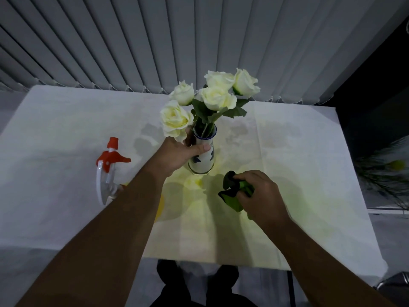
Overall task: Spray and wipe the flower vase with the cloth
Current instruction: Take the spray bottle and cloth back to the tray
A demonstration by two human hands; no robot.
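Note:
A white vase with blue markings (204,161) stands upright mid-table and holds several cream roses (212,96). My left hand (179,154) wraps around the vase's upper part, thumb across its front. My right hand (260,193) is closed on a crumpled green cloth (232,194), just right of and nearer than the vase, close to the tabletop. A clear spray bottle with an orange trigger head (109,168) stands to the left of my left forearm, untouched.
A white cloth covers the table (66,140), with damp patches behind the vase. Grey vertical blinds (177,41) hang along the far edge. A dark plant (387,171) sits off the table's right side. My legs show below the near edge.

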